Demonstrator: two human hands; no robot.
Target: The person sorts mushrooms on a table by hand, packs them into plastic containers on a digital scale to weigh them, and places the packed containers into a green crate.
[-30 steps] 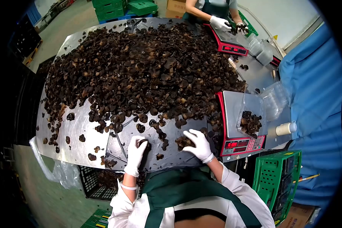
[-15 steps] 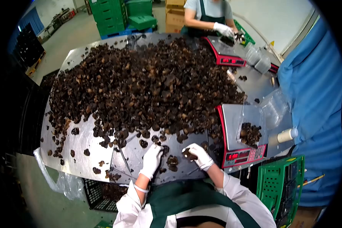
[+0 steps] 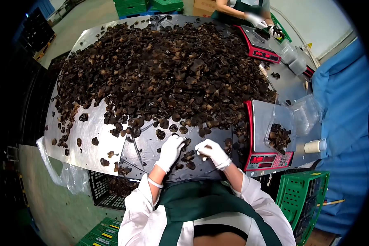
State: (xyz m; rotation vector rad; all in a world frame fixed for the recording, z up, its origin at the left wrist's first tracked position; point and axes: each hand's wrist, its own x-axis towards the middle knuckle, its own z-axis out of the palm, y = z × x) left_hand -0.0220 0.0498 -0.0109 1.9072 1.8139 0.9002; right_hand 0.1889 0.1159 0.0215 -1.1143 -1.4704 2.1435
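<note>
A big heap of dark brown wood ear mushrooms (image 3: 168, 78) covers much of the metal table (image 3: 90, 151). In front of it, my left hand (image 3: 171, 152), white-gloved, has its fingers closed at a dark wood ear piece (image 3: 187, 142). My right hand (image 3: 212, 153), also gloved, is bent with fingertips drawn together; small brown bits show by them, but what it grips is unclear. Between and below the hands lie a few loose wood ear pieces (image 3: 188, 156). To the right, a clear plastic box with mushrooms (image 3: 279, 138) rests on a red scale (image 3: 270, 123).
Across the table, a co-worker's gloved hands (image 3: 263, 23) work beside another red scale (image 3: 264, 53). Clear plastic boxes (image 3: 305, 115) and a white-capped bottle (image 3: 315, 146) are at right. Green crates (image 3: 301, 197) stand near my right side; a black crate (image 3: 106, 190) sits below the table.
The view has tilted down, so the table sits higher in it. My hands are closer together; the wood ear piece seen in my right hand no longer shows there clearly.
</note>
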